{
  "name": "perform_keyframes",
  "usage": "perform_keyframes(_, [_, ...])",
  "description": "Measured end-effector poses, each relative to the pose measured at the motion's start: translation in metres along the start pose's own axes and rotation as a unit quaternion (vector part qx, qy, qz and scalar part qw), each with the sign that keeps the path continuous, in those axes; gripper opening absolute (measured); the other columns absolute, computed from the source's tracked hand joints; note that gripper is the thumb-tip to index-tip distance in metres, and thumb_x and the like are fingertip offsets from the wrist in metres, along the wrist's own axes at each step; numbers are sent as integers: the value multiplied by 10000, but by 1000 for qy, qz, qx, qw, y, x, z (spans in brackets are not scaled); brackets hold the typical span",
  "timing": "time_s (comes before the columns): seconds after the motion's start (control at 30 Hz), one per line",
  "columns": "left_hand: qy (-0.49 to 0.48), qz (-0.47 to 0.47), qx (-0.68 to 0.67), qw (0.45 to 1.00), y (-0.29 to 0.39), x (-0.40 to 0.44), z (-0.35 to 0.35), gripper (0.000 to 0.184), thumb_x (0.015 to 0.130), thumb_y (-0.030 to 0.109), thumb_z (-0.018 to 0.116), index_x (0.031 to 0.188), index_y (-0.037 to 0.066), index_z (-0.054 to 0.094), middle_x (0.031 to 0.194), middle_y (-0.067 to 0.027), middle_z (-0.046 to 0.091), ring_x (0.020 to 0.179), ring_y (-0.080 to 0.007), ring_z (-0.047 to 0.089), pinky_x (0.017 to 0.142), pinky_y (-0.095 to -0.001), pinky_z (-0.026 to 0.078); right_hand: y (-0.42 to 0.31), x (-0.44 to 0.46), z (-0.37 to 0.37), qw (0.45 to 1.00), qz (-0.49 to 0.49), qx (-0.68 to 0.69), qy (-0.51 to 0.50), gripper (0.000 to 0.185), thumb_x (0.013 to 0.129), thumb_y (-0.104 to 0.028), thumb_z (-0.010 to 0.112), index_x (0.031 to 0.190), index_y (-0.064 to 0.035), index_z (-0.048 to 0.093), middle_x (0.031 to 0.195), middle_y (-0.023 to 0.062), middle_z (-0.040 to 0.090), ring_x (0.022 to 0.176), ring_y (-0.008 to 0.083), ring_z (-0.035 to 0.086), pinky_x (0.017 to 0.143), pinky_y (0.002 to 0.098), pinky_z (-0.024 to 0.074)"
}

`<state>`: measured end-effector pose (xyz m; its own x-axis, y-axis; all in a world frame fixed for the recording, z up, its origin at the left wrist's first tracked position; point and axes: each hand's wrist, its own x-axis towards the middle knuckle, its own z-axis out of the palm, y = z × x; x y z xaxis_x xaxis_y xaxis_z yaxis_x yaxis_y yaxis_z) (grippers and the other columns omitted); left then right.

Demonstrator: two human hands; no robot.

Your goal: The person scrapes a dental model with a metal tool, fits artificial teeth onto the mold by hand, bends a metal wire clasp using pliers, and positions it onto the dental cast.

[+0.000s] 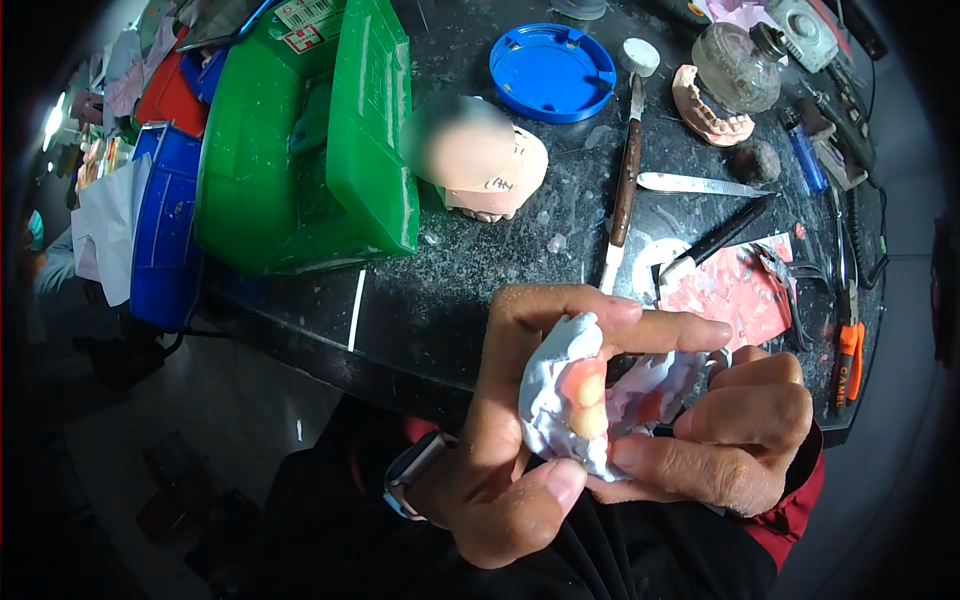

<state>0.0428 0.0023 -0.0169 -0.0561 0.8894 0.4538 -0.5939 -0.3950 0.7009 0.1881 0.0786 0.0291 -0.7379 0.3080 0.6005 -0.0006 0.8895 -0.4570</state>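
Observation:
A pale blue-grey dental putty mould (540, 410), curved like an arch, is held up between my hands near the bench's front edge. Pink material and a few yellowish artificial teeth (588, 405) sit along its inner side. My left hand (505, 430), with a watch at the wrist, wraps the mould's left side, thumb below and fingers over the top. On the other side, my right hand (745, 430) has its fingers curled and pinched at the mould's right part. Whatever lies between the right fingertips is partly hidden.
Behind my hands lie a brown-handled wax knife (626, 180), a scalpel handle (695, 184) and a pink wax sheet (735, 285). Dental casts (520, 185), a blue lid (552, 75) and a glass lamp (735, 70) stand farther back. A green bin (375, 130) occupies the left.

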Motion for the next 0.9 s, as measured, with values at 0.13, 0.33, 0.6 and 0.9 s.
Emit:
perform_keyframes(0.13, [20,-7,-15,1000,4,1,4,644,663,37,403,1237,-58,128,1241,-370,349,1147,-313,418,976,-424,294,0,1,-3,1000,2,-7,-25,387,452,-236,857,793,-205,675,751,-33,397,628,99,414,477,220,288])
perform_keyframes(0.33, [127,-48,11,991,11,4,21,682,660,183,492,1222,1,152,1092,-475,406,932,-361,551,897,-404,393,3,-3,6,999,-15,-24,24,381,464,-254,838,808,-221,676,747,-44,370,634,100,385,484,218,286])
perform_keyframes(0.6, [44,50,3,998,-6,-1,7,599,685,77,417,1216,-47,169,1184,-400,359,1028,-313,494,907,-418,391,3,-4,6,999,-27,-12,13,408,470,-241,839,846,-206,684,743,-46,383,632,97,381,483,214,279])
perform_keyframes(0.9, [95,-39,41,994,10,1,9,680,672,187,509,1218,1,148,1121,-471,387,920,-332,554,809,-387,448,0,3,13,998,28,40,50,385,449,-167,783,825,-144,704,699,-49,475,583,80,416,457,209,298])
